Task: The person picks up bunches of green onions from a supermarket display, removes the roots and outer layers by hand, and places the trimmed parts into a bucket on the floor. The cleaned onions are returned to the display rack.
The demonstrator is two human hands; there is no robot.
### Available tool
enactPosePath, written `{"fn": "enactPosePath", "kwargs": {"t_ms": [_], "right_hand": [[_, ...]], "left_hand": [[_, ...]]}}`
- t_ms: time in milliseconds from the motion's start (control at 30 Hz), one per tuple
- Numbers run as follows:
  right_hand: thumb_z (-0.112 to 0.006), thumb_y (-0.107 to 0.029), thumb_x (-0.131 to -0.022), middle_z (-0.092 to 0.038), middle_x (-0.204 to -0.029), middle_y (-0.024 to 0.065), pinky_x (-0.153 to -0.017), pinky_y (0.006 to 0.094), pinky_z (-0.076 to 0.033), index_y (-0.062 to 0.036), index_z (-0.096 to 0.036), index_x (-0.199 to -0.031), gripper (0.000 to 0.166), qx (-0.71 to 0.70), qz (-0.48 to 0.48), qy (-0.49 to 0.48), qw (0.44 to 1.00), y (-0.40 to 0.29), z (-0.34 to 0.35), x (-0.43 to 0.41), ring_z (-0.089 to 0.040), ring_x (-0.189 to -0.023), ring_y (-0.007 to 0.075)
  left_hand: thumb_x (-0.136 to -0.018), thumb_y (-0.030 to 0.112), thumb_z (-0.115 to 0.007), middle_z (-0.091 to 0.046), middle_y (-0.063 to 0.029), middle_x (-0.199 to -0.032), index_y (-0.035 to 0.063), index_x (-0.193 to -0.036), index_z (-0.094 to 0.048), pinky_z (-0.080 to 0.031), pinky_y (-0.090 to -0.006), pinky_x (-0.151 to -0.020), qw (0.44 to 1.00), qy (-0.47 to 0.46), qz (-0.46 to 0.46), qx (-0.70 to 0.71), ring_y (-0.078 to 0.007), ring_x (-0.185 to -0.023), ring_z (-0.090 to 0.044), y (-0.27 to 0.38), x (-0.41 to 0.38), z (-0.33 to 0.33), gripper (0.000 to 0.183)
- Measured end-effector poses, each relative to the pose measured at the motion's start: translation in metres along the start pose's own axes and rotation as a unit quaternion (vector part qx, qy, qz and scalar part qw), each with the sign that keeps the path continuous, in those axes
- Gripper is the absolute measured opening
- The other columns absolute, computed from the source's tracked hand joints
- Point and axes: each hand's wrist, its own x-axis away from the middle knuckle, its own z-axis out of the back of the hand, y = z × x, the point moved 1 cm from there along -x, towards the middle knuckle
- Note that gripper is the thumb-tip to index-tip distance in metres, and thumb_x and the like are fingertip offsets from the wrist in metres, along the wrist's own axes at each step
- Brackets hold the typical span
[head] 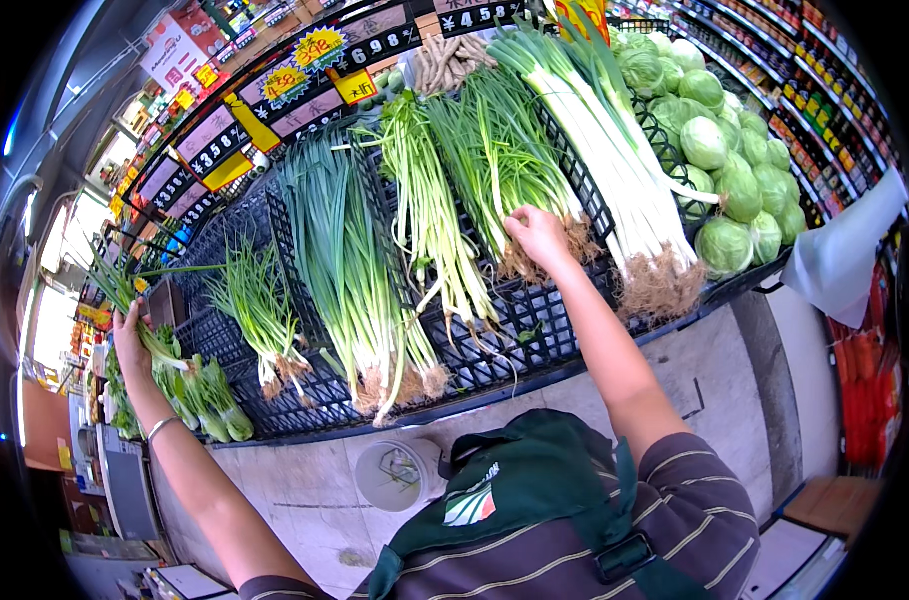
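At the left, my left hand (pixel 129 336) is closed around a small bunch of spring onions (pixel 161 351); the leaves stick up past the fingers and the white ends hang below. My right hand (pixel 538 234) rests at the root end of a pile of thin green spring onions (pixel 499 161), its fingers curled. Whether a stalk is pinched there is hidden. Between the hands lie a smaller spring onion bunch (pixel 253 304), dark-leaved garlic greens or leeks (pixel 342 255) and celery-like stalks (pixel 428 202). Large white leeks (pixel 612 165) lie right of my right hand.
Black plastic crates (pixel 499 319) bear the vegetables. Cabbages (pixel 739 187) are heaped at the right, near a hanging clear plastic bag (pixel 848 247). Leafy greens (pixel 214 401) lie at the left front. A white bucket (pixel 394 480) with scraps stands on the floor. Price signs (pixel 214 142) line the back.
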Motion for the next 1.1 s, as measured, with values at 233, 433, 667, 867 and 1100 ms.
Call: {"fn": "enactPosePath", "kwargs": {"t_ms": [233,433,667,867,1100], "right_hand": [[-0.065,-0.031,-0.078,-0.061,-0.089,0.0123,-0.072,0.0408,-0.049,-0.0054,-0.061,-0.082,0.026,0.087,0.048,0.059,0.993,-0.004,-0.007,0.001,-0.061,-0.081,0.0291],[-0.064,-0.02,-0.078,-0.059,-0.083,0.0092,-0.065,0.033,-0.048,-0.0025,-0.06,-0.081,0.018,-0.056,0.058,0.094,0.992,0.011,-0.004,0.003,-0.058,-0.071,0.0201],[-0.058,-0.019,-0.087,-0.064,-0.074,0.004,-0.044,0.0165,-0.036,-0.004,-0.056,-0.087,0.015,-0.484,-0.056,-0.047,0.872,0.001,0.018,0.062,-0.048,-0.051,0.0048],[-0.054,-0.012,-0.089,-0.063,-0.076,0.0059,-0.046,0.0176,-0.04,-0.0065,-0.051,-0.09,0.006,-0.505,-0.045,-0.147,0.849,-0.016,0.012,0.167,-0.049,-0.052,0.0055],[-0.06,-0.01,-0.086,-0.06,-0.081,0.0011,-0.058,0.0207,-0.044,-0.0051,-0.051,-0.087,0.011,-0.416,-0.033,-0.35,0.839,-0.008,-0.009,0.242,-0.054,-0.066,0.0062]], "left_hand": [[-0.085,0.016,-0.062,-0.058,-0.0038,-0.079,0.009,-0.126,-0.045,-0.041,-0.0215,-0.047,0.98,-0.082,0.096,-0.152,-0.0087,-0.056,-0.053,-0.146,0.014,-0.026,0.045],[-0.078,0.027,-0.069,-0.05,-0.0232,-0.125,-0.0088,-0.132,-0.035,-0.037,-0.0353,-0.098,0.945,-0.135,0.092,-0.282,-0.0304,-0.113,-0.05,-0.194,0.094,-0.084,0.073],[-0.085,0.021,-0.062,-0.057,-0.0163,-0.109,-0.0057,-0.114,-0.053,-0.044,-0.0344,-0.086,0.95,-0.007,-0.09,-0.299,-0.0248,-0.099,-0.055,-0.146,0.171,-0.113,0.041],[-0.09,0.023,-0.057,-0.066,-0.0045,-0.091,0.0038,-0.107,-0.064,-0.047,-0.0216,-0.066,0.949,-0.305,0.027,-0.079,-0.0102,-0.074,-0.058,-0.056,0.308,-0.228,0.026],[-0.09,0.022,-0.059,-0.062,-0.0075,-0.099,0.0005,-0.13,-0.04,-0.046,-0.0245,-0.072,0.865,-0.399,0.254,0.166,-0.0128,-0.084,-0.059,-0.055,0.37,-0.32,0.049]]}}
